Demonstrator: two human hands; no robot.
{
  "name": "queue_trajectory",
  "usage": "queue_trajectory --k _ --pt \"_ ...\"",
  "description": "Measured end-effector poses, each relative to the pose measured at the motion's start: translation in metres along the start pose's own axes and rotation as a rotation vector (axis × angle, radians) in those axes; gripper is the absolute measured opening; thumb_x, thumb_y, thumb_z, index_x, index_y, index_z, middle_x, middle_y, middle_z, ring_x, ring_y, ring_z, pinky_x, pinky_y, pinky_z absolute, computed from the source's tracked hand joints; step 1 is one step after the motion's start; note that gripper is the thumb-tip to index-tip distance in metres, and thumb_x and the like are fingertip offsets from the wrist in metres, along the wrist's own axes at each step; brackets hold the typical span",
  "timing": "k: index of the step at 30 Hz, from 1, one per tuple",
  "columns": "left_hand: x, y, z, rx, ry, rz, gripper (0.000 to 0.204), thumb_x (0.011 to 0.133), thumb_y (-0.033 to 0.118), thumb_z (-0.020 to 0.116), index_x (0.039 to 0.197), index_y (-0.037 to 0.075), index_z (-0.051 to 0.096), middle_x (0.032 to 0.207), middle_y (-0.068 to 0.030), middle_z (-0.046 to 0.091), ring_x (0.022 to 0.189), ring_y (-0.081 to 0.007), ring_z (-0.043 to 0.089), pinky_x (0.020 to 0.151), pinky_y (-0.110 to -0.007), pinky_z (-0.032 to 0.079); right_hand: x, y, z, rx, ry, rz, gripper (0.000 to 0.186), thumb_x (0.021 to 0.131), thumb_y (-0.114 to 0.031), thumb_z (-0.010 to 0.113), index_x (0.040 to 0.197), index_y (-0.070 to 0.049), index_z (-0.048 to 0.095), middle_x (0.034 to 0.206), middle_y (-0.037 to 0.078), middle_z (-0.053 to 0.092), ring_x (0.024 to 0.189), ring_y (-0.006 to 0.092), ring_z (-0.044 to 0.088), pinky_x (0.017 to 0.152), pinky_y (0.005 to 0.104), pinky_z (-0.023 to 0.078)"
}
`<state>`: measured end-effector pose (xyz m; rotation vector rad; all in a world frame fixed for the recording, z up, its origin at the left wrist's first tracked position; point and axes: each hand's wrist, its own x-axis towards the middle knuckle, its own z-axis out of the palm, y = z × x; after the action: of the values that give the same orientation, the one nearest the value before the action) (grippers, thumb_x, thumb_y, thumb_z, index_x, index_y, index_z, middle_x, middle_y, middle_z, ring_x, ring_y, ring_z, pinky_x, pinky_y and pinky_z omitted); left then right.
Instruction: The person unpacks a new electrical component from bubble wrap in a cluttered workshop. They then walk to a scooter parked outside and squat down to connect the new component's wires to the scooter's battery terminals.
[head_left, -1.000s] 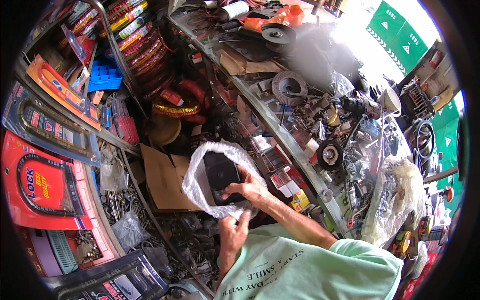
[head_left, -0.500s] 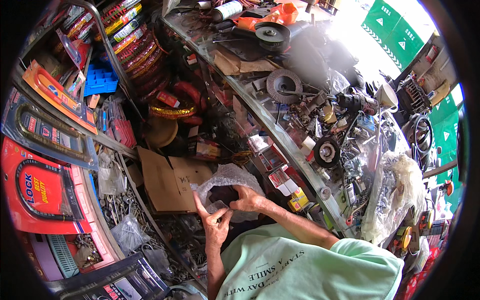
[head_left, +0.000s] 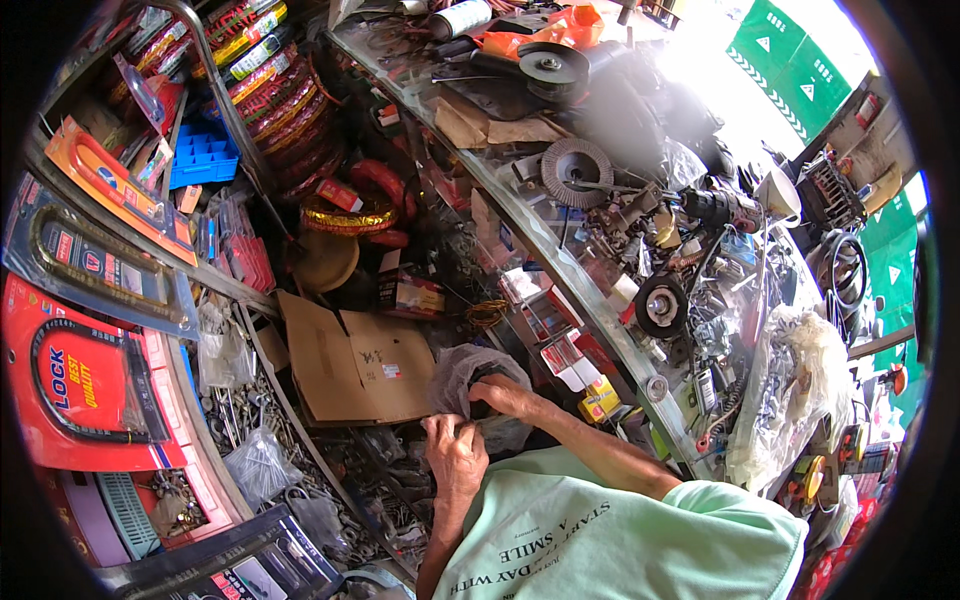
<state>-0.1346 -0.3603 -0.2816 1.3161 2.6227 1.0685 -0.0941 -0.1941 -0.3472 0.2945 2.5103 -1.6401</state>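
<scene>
A translucent plastic bag (head_left: 462,372) with something dark inside is bunched up in front of my chest, over an open brown cardboard box (head_left: 362,365). My right hand (head_left: 508,397) grips the bag's top from the right. My left hand (head_left: 455,458) pinches its lower edge just beneath. What the dark thing inside is cannot be made out.
A glass counter (head_left: 560,260) runs diagonally on the right, piled with grinding discs (head_left: 577,170), wheels and metal parts. Carded locks (head_left: 90,390) and rolls of tape (head_left: 285,95) hang on the left. Small bags of screws (head_left: 255,460) lie below. A big filled plastic bag (head_left: 790,390) stands at the right.
The bag was held up and wide open with the dark thing showing. It has since come down and been gathered shut, and both hands have closed together on it.
</scene>
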Motion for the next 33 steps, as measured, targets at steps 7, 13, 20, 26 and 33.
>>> queue_trajectory --k 7,13,20,26,33 --pt "-0.001 0.0 0.011 -0.111 0.113 -0.079 0.002 0.071 -0.001 0.065 0.072 -0.002 0.066 0.081 -0.0118 0.056 0.083 -0.0323 0.054 0.072 -0.043 0.046 0.006 0.001 -0.005 -0.219 -0.158 -0.077 0.039 0.094 -0.036 0.049 0.106 -0.001 0.064 0.104 0.024 0.062 0.094 0.0386 0.06 0.077 0.0438 0.047" --pt "-0.009 -0.002 0.002 -0.118 0.206 -0.082 0.005 0.072 -0.003 0.064 0.068 -0.001 0.061 0.081 -0.0117 0.057 0.08 -0.0314 0.054 0.069 -0.042 0.047 -0.011 -0.04 -0.003 -0.27 -0.135 0.179 0.056 0.091 -0.05 0.051 0.085 0.004 0.064 0.09 0.029 0.065 0.088 0.0446 0.062 0.075 0.0509 0.049" --pt "-0.019 0.003 0.003 -0.102 0.246 -0.081 0.007 0.069 -0.003 0.061 0.065 0.0 0.057 0.079 -0.0103 0.055 0.077 -0.0306 0.053 0.067 -0.042 0.045 -0.021 -0.067 -0.004 -0.299 0.053 0.228 0.049 0.086 -0.045 0.06 0.083 0.004 0.064 0.085 0.026 0.066 0.081 0.0449 0.064 0.073 0.0522 0.05" --pt "-0.015 0.001 0.006 -0.084 0.251 -0.12 0.006 0.068 -0.004 0.063 0.067 -0.001 0.058 0.078 -0.0105 0.055 0.078 -0.0314 0.053 0.068 -0.042 0.045 -0.027 -0.063 -0.014 -0.442 0.555 0.081 0.038 0.078 -0.027 0.073 0.1 0.0 0.059 0.087 0.021 0.065 0.08 0.0382 0.065 0.071 0.0469 0.052" --pt "-0.021 -0.002 0.007 -0.043 0.234 -0.156 0.007 0.07 -0.004 0.065 0.067 -0.001 0.058 0.077 -0.0112 0.055 0.077 -0.0322 0.054 0.069 -0.043 0.045 0.001 -0.003 -0.034 -0.152 0.27 0.18 0.052 0.074 -0.016 0.071 0.122 -0.001 0.056 0.093 0.019 0.067 0.083 0.0342 0.066 0.071 0.0423 0.052"
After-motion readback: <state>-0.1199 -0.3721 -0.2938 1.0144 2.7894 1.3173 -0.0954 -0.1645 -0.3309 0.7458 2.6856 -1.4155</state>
